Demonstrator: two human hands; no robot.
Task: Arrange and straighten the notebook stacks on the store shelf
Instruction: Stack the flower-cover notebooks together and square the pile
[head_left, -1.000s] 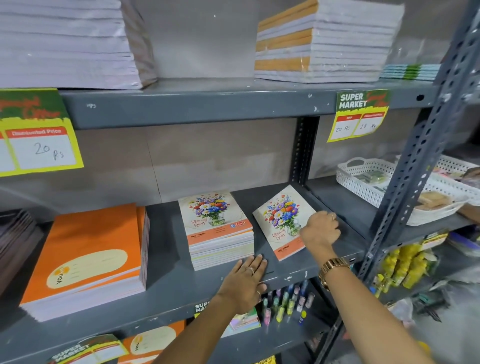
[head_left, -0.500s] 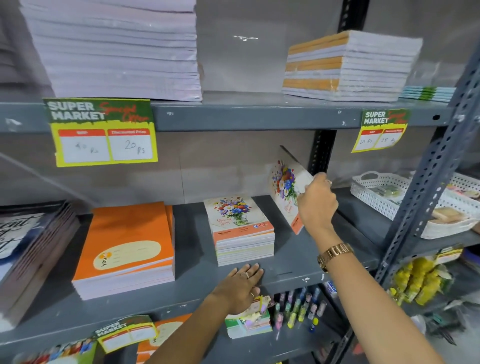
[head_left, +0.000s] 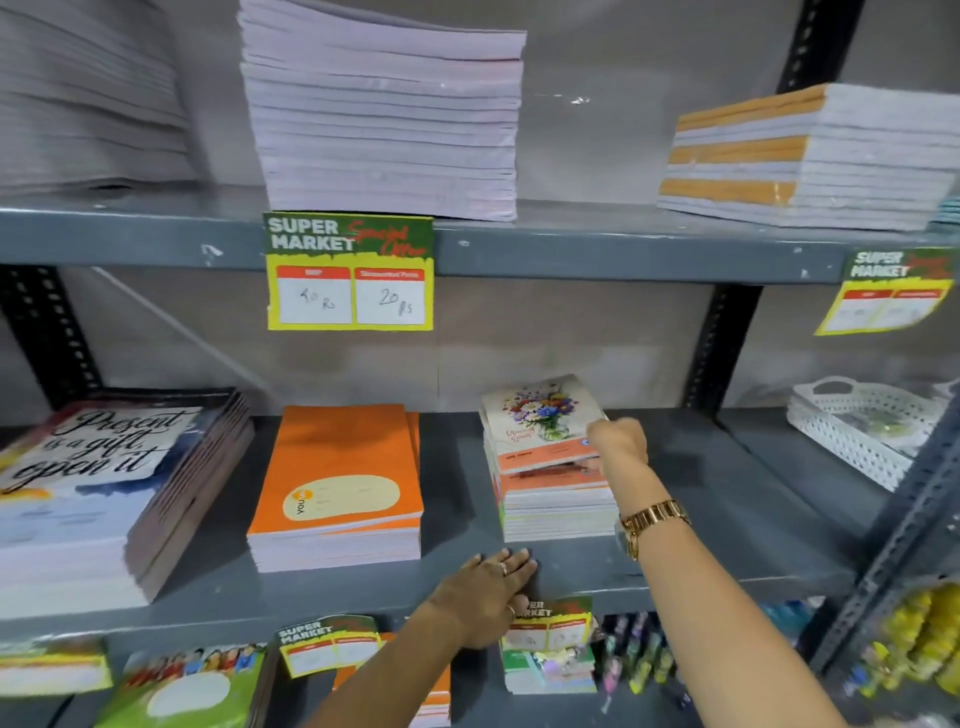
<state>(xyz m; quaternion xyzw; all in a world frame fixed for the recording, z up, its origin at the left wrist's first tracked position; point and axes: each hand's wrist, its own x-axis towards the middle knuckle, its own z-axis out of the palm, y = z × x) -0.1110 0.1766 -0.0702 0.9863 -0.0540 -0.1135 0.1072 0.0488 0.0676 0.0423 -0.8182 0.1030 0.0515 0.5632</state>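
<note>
On the far left of the middle shelf (head_left: 457, 577) you have a tall stack of large notebooks (head_left: 104, 488) whose top cover reads "Present is a gift, open it". Just to its right sits the orange notebook stack (head_left: 337, 488), a second orange pile partly hidden behind it, edges a little stepped. Above that, a yellow and green price tag (head_left: 350, 273) hangs from the upper shelf edge, under a high pile of pale notebooks (head_left: 384, 119).

Your left hand (head_left: 485, 597) lies flat on the front lip of the middle shelf, fingers spread and palm down, its grip closed on nothing, in front of the gap between the orange stack and the floral one.

Further right stands the floral notebook stack (head_left: 558, 501). On top of it is the floral notebook (head_left: 540, 421), lying askew with its front edge raised off the books below. Your right hand (head_left: 618, 447) has its grip clamped on that notebook's right front corner, a gold watch (head_left: 652, 522) on the wrist.

At the far right, a white plastic basket (head_left: 852, 423) rests on the neighbouring shelf, well apart from the floral stack.
</note>
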